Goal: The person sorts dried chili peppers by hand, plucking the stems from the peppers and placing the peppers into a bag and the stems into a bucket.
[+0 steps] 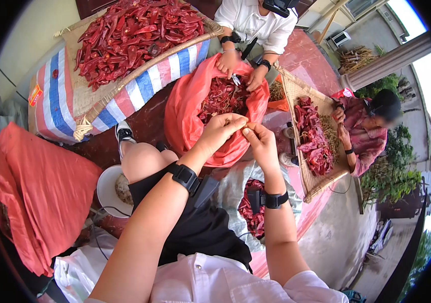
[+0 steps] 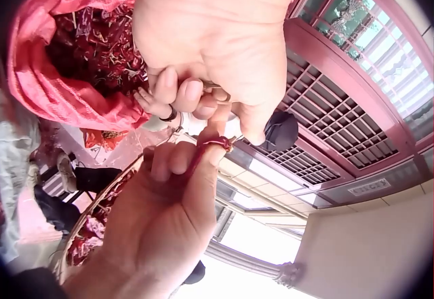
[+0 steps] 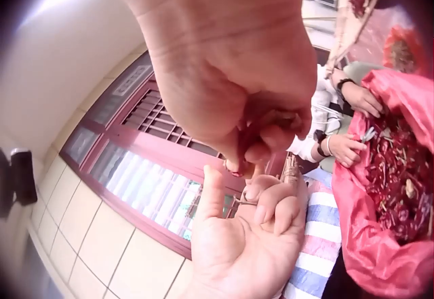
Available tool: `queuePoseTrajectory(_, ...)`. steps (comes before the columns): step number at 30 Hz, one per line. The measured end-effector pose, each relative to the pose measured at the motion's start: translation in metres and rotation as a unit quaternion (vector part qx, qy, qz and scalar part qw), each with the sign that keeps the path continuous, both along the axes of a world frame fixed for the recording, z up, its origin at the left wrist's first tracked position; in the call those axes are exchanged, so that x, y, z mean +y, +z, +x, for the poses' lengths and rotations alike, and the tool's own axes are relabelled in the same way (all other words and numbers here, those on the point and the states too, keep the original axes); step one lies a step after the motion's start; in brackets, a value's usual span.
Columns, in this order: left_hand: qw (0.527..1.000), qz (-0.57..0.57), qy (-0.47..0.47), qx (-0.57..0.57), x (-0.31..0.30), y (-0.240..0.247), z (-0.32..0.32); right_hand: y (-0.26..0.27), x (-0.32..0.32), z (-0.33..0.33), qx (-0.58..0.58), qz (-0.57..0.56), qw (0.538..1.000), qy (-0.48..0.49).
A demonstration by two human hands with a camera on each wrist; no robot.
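Both hands meet in front of the open red sack (image 1: pixel 182 108), which holds dried red chilies (image 1: pixel 223 96). My right hand (image 1: pixel 262 144) pinches a dried chili (image 2: pixel 215 141) between thumb and finger, its stem end pointing out toward the left hand; the rest of the pod runs into the palm. My left hand (image 1: pixel 220 132) is close against it, fingers curled around a thin stem (image 3: pixel 245 202), with the thumb standing apart in the right wrist view. In the head view the fingers mostly hide the chili.
Across the sack, a person's hands (image 1: pixel 229 61) hold a small silvery tool. A woven tray of chilies (image 1: pixel 137 40) stands on striped cloth at left. Another person sits by a second tray (image 1: pixel 309 187) at right. A white bucket (image 1: pixel 107 189) is beside my knee.
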State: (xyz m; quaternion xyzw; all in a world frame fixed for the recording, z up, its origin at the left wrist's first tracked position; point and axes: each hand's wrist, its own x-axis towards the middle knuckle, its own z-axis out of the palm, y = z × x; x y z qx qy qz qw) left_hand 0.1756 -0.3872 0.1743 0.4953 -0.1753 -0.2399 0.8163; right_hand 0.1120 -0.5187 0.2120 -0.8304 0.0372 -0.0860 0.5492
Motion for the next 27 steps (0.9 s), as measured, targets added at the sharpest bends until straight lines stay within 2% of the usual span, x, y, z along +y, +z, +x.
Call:
queuePoseTrajectory(1, 0.998, 0.025, 0.037, -0.033, 0.0, 0.002, -0.001, 0.005, 0.005, 0.0, -0.031, -0.077, 0.996, -0.02)
queuePoseTrajectory(2, 0.998, 0.023, 0.037, -0.034, -0.001, -0.001, 0.0, 0.007, 0.006, 0.0, -0.033, -0.078, 0.996, -0.021)
queuePoseTrajectory(4, 0.985, 0.063, 0.095, -0.132, -0.002, -0.007, 0.001, 0.008, 0.009, 0.001, -0.081, -0.226, 0.97, -0.028)
queuePoseTrajectory(5, 0.985, 0.063, 0.096, -0.131, -0.003, -0.011, 0.0, 0.01, 0.012, 0.0, -0.075, -0.245, 0.966, -0.034)
queuePoseTrajectory(7, 0.966, 0.157, 0.127, -0.161, 0.0, -0.005, -0.004, 0.004, 0.018, 0.0, -0.034, -0.238, 0.969, -0.054)
queuePoseTrajectory(8, 0.966, 0.157, 0.128, -0.159, 0.0, -0.001, -0.005, 0.0, 0.02, 0.0, 0.007, -0.23, 0.97, -0.076)
queuePoseTrajectory(10, 0.921, 0.212, 0.203, -0.258, 0.0, 0.001, -0.006, -0.003, 0.022, 0.003, 0.03, -0.209, 0.974, -0.084)
queuePoseTrajectory(12, 0.904, 0.212, 0.228, -0.294, 0.0, 0.003, -0.005, -0.009, 0.02, 0.007, 0.052, -0.187, 0.976, -0.094)
queuePoseTrajectory(14, 0.885, 0.211, 0.252, -0.329, -0.001, 0.004, -0.005, -0.018, 0.014, 0.01, 0.072, -0.073, 0.991, -0.085)
queuePoseTrajectory(17, 0.857, 0.231, 0.276, -0.368, -0.002, 0.006, -0.006, -0.014, 0.013, 0.012, 0.117, -0.018, 0.99, -0.078)
queuePoseTrajectory(19, 0.905, 0.168, 0.287, -0.265, -0.004, 0.004, -0.006, -0.02, 0.013, 0.014, 0.079, 0.015, 0.996, -0.049)
queuePoseTrajectory(20, 0.905, 0.167, 0.286, -0.266, -0.005, -0.001, -0.003, -0.023, 0.013, 0.015, 0.04, 0.047, 0.998, -0.022)
queuePoseTrajectory(21, 0.965, 0.088, 0.212, -0.128, -0.003, -0.004, 0.001, -0.022, 0.015, 0.015, 0.04, 0.046, 0.998, -0.022)
queuePoseTrajectory(22, 0.991, 0.007, 0.132, 0.014, -0.001, -0.008, 0.003, -0.021, 0.018, 0.013, 0.018, 0.053, 0.998, -0.012)
queuePoseTrajectory(23, 0.987, -0.058, 0.074, 0.13, 0.002, -0.011, 0.001, -0.021, 0.021, 0.012, -0.005, 0.061, 0.998, -0.001)
queuePoseTrajectory(24, 0.987, -0.056, 0.075, 0.13, 0.002, -0.013, 0.001, -0.023, 0.023, 0.012, -0.005, 0.062, 0.998, 0.0)
queuePoseTrajectory(26, 0.966, -0.126, 0.05, 0.221, 0.0, -0.015, 0.0, -0.028, 0.023, 0.011, -0.022, 0.133, 0.991, 0.006)
queuePoseTrajectory(27, 0.966, -0.126, 0.049, 0.221, 0.0, -0.015, 0.0, -0.032, 0.025, 0.011, -0.023, 0.134, 0.991, 0.005)
